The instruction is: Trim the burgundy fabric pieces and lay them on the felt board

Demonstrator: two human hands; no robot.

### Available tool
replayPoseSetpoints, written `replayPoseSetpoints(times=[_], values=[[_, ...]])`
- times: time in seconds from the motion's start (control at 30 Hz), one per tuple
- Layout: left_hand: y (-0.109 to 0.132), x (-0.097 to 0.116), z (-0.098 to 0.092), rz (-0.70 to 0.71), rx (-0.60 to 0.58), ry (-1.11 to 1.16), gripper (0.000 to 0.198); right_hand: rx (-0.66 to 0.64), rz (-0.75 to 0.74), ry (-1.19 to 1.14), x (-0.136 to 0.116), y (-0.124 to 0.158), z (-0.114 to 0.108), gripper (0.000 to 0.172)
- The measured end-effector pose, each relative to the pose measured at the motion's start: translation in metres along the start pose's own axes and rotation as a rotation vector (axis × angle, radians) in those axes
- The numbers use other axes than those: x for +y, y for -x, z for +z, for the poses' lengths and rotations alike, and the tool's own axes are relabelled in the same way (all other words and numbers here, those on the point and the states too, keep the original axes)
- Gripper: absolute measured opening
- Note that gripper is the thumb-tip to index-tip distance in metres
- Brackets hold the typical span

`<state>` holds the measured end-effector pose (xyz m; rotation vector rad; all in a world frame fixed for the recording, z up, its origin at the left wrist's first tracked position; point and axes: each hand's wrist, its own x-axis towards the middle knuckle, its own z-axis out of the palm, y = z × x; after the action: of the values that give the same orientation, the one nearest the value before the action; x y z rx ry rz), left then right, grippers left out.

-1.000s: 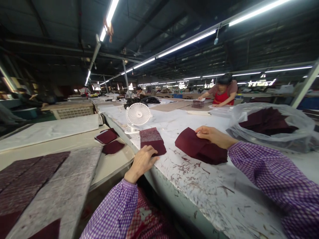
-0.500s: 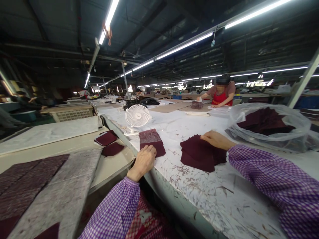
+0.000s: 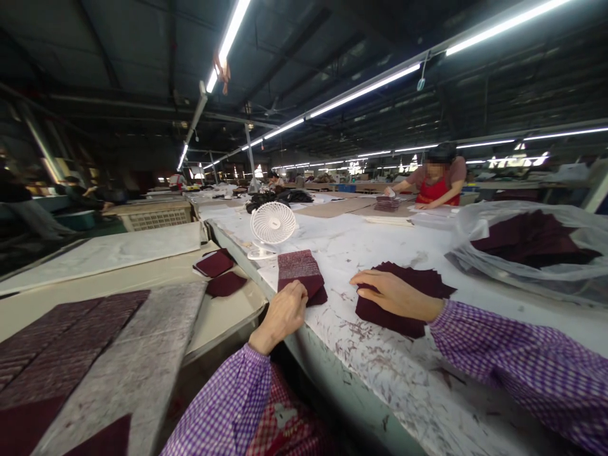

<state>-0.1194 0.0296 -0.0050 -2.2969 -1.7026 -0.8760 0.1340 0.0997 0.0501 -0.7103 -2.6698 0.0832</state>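
A small stack of maroon fabric pieces point(image 3: 298, 263), speckled grey across its far part, lies near the edge of the white table point(image 3: 342, 231). My left hand point(image 3: 284, 315) is closed at its near left corner, fingers curled together on the cloth; their tips are partly hidden. To the right is a fanned pile of plain maroon fabric pieces point(image 3: 430, 278). Over this pile, palm down, lies my right hand point(image 3: 395, 296), its fingers stretched toward the left edge and slightly apart. Nothing shows lifted in it.
Behind the stack a white clip fan point(image 3: 272, 223) stands at the table edge. A clear plastic bag point(image 3: 463, 256) of maroon pieces sits at the right. More maroon pieces point(image 3: 227, 284) lie on the lower left surface. Across the table works a person in a red apron point(image 3: 434, 190).
My right hand has moved left from the pile's far edge to across its left part, fingers now spread flatter. My left hand stays at the small stack. The view has swung slightly left.
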Motion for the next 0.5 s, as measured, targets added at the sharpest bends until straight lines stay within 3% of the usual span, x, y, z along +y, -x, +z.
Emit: replayPoseSetpoints(times=[0.17,0.3,0.4,0.5], values=[[0.006,0.015,-0.005,0.007,-0.001,0.035,0.011,-0.047,-0.151,-0.008,-0.026,-0.019,0.019,0.045],[0.003,0.015,-0.002,0.019,0.014,0.09,0.01,0.0,-0.215,0.11,-0.042,-0.052,0.034,0.037],[0.008,0.009,-0.004,-0.039,0.219,0.136,0.011,0.021,-0.148,0.046,-0.039,-0.074,0.037,0.015],[0.016,0.007,-0.009,-0.106,0.505,0.099,0.017,0.067,0.064,-0.102,-0.027,-0.089,0.037,0.014]])
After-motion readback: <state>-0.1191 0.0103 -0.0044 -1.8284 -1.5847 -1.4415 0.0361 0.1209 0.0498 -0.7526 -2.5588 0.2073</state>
